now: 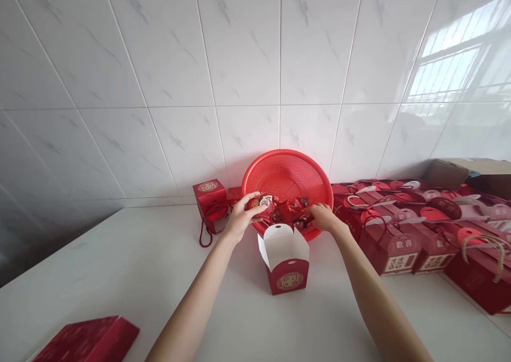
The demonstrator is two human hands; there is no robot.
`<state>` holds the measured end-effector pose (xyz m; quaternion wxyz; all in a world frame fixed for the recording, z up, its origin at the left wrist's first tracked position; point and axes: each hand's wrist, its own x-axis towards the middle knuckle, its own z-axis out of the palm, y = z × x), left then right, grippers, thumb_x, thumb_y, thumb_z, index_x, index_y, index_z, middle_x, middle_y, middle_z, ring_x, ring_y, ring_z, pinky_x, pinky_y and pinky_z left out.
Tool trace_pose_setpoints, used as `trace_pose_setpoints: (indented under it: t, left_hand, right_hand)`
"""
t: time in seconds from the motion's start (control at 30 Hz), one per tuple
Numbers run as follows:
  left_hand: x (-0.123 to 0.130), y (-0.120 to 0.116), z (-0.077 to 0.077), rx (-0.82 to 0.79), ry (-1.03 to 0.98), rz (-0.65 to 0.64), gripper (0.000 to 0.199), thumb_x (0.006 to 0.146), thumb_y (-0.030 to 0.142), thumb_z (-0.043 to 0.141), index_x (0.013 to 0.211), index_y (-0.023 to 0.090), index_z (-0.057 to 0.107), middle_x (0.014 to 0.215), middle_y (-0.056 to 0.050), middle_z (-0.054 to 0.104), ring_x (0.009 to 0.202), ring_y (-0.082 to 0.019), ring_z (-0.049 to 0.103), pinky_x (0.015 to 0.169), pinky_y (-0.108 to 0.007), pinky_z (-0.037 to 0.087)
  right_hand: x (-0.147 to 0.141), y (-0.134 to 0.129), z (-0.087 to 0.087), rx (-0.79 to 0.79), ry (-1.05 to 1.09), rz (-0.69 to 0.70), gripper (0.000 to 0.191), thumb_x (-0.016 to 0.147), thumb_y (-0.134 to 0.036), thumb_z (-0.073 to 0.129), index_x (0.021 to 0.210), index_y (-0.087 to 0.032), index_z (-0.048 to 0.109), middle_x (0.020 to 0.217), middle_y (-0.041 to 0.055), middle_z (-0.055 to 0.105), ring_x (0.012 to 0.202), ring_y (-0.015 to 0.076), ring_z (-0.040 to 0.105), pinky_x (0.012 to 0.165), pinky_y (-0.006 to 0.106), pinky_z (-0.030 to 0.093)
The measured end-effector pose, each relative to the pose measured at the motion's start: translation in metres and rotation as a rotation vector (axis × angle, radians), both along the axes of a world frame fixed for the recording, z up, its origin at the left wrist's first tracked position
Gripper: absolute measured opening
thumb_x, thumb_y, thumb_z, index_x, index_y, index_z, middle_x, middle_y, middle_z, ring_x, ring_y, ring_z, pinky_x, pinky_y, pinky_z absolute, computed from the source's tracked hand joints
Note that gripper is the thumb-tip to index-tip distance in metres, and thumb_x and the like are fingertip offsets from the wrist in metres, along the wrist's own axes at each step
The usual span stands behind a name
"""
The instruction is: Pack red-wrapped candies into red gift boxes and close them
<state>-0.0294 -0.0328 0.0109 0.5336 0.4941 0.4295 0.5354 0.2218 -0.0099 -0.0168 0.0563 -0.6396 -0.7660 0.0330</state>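
A red mesh basket [287, 165] leans against the tiled wall, with red-wrapped packets [286, 208] in its lower part. My left hand [243, 216] is closed on a red packet [266, 204] with white-and-gold print, at the basket's left edge. On the basket's right side, my right hand [320, 216] has its fingers closed among the dark red packets; what they hold, if anything, is hidden. In front of the basket an open red box [289, 277] with a white inside stands upright, its flaps raised.
Rows of red gift boxes [395, 250] with handles fill the right side. A closed red box [211, 194] with a cord stands left of the basket. A dark red box [90, 340] lies front left. A cardboard box [471, 166] is at the far right.
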Motion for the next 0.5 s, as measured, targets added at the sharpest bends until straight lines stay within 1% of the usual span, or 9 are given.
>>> trace_pose_setpoints:
  t: [0.13,0.2,0.23,0.3,0.37,0.5]
  left_hand:
    - [0.000,-0.001,-0.001,-0.013,0.031,0.001,0.048,0.068,0.019,0.081,0.113,0.019,0.066,0.102,-0.005,0.075,0.087,-0.020,0.072,0.068,-0.027,0.059]
    - [0.000,-0.001,-0.001,-0.013,0.037,0.004,0.047,0.069,0.019,0.080,0.113,0.019,0.066,0.102,-0.005,0.075,0.088,-0.020,0.072,0.068,-0.027,0.059]
    - [-0.001,-0.001,-0.001,-0.011,0.039,0.005,0.046,0.070,0.019,0.079,0.113,0.019,0.066,0.102,-0.005,0.075,0.088,-0.020,0.072,0.069,-0.027,0.059]
    - [-0.001,-0.002,-0.001,-0.008,0.039,0.004,0.044,0.071,0.018,0.078,0.114,0.019,0.066,0.102,-0.005,0.075,0.088,-0.019,0.072,0.069,-0.026,0.059]
    - [-0.001,-0.002,-0.001,-0.006,0.037,-0.001,0.044,0.072,0.019,0.079,0.114,0.019,0.066,0.102,-0.006,0.075,0.087,-0.019,0.072,0.069,-0.027,0.059]
    - [-0.002,-0.002,-0.001,0.002,0.042,-0.019,0.045,0.071,0.019,0.080,0.114,0.019,0.067,0.101,-0.006,0.075,0.083,-0.019,0.073,0.071,-0.029,0.060]
  right_hand:
    - [0.006,-0.001,0.004,-0.006,0.118,0.014,0.027,0.067,0.000,0.066,0.082,-0.020,0.077,0.092,0.0082,0.076,0.099,0.0266,0.066,0.091,0.035,0.040]
    - [0.010,-0.002,0.007,-0.005,0.196,0.047,0.020,0.067,-0.002,0.067,0.074,-0.019,0.075,0.088,0.0064,0.077,0.093,0.0239,0.067,0.091,0.033,0.042]
    - [0.012,-0.003,0.009,-0.003,0.241,0.065,0.018,0.068,-0.003,0.067,0.071,-0.019,0.075,0.086,0.0057,0.077,0.090,0.0223,0.068,0.088,0.031,0.044]
    - [0.016,-0.005,0.011,0.013,0.337,0.094,0.015,0.071,-0.007,0.065,0.071,-0.018,0.075,0.085,0.0048,0.077,0.084,0.0198,0.068,0.080,0.028,0.048]
    - [0.020,-0.006,0.013,0.053,0.431,0.105,0.013,0.076,-0.013,0.063,0.074,-0.017,0.075,0.084,0.0051,0.077,0.081,0.0193,0.069,0.075,0.027,0.050]
    - [0.021,-0.008,0.017,0.153,0.580,0.093,0.015,0.079,-0.019,0.060,0.074,-0.016,0.074,0.078,0.0063,0.076,0.076,0.0202,0.067,0.074,0.030,0.051]
